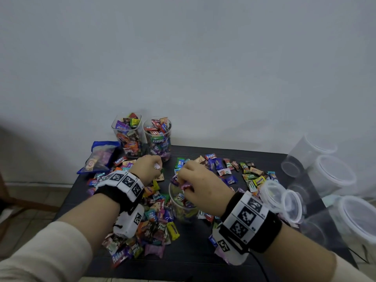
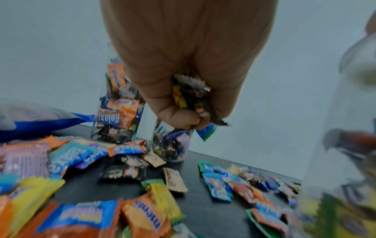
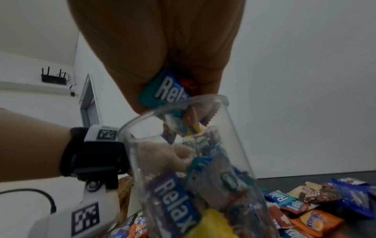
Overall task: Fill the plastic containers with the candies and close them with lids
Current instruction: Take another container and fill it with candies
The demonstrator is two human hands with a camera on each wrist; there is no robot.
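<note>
A clear round container, partly filled with wrapped candies, stands in the middle of the black table. My right hand hovers over its rim, gripping a bunch of candies with a teal "Relax" wrapper showing. To the left of the container, my left hand is above the table with its fingers curled round a fistful of candies. Loose candies lie scattered across the table. Two full containers, a square one and a round one, stand at the back.
A blue candy bag lies at the back left. Empty clear containers with lids lie at the table's right edge, and more stand blurred at the far right. A white wall rises behind the table.
</note>
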